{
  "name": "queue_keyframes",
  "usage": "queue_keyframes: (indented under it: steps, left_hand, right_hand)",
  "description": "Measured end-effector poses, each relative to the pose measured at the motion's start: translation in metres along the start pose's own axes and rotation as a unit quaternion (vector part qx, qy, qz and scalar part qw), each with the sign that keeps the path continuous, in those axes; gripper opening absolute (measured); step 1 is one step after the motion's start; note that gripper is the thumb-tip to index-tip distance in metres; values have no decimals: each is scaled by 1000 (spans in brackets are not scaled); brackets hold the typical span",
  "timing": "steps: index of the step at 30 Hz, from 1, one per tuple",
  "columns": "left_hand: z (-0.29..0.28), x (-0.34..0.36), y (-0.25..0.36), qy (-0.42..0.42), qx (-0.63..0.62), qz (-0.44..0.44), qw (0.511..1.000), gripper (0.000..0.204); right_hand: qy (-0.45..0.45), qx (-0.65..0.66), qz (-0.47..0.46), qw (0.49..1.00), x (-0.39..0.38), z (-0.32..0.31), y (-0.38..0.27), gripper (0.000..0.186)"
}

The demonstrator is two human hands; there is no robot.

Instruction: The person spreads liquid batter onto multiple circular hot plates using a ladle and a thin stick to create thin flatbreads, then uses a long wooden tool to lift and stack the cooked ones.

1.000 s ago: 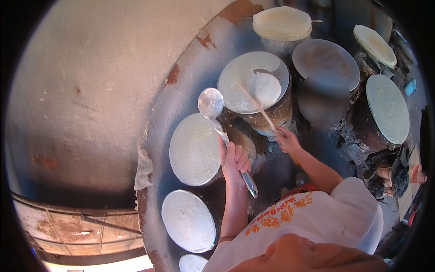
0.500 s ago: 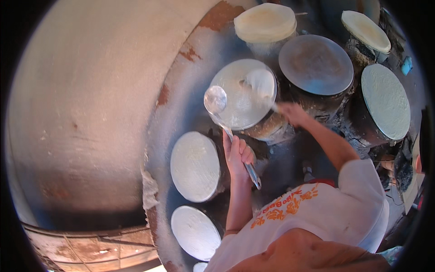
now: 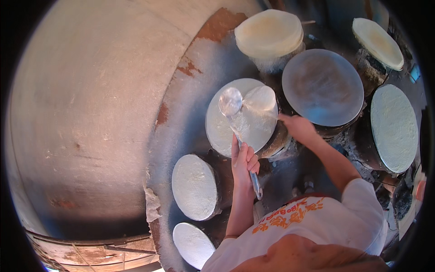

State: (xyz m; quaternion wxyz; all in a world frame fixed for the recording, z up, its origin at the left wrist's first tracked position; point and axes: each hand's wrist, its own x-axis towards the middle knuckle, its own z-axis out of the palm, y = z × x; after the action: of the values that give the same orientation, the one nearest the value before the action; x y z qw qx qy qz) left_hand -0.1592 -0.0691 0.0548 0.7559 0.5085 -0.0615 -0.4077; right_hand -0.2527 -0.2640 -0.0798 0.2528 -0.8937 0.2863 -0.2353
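Observation:
My left hand [image 3: 245, 162] is closed round the handle of a metal ladle [image 3: 230, 101], whose bowl hangs over a round griddle [image 3: 220, 131] coated with pale batter. From the right, my right hand [image 3: 300, 128] grips the thin handle of a pale, rounded, paddle-like spreader [image 3: 261, 97]. The spreader's broad end is over the far right part of the same griddle, close beside the ladle bowl. Motion smears its handle, and I cannot tell whether it touches the batter.
A bare dark griddle [image 3: 322, 88] stands at right, beyond my right hand. Batter-coated griddles [image 3: 195, 187] [image 3: 194, 245] [image 3: 394, 129] sit to the near left and far right. Stacks of thin round flatbreads [image 3: 269, 34] [image 3: 377, 43] rest at the back. A large curved surface [image 3: 90, 118] fills the left.
The ladle bowl has shifted right and away, from the griddle's left edge toward the spreader. My right hand has moved the spreader slightly. The whole view has tilted, so the griddles appear lower.

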Motion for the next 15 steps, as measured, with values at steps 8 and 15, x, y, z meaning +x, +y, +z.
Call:
queue_keyframes:
  steps: [8, 15]
  left_hand:
    - [7, 63, 25, -55, -102, -10, 993, 42]
    - [-42, 63, 42, -63, -403, -191, 893, 6]
  right_hand:
    - [-24, -68, 0, 997, 3, 0, 4, 33]
    - [-7, -32, -27, 999, -18, 2, 17, 28]
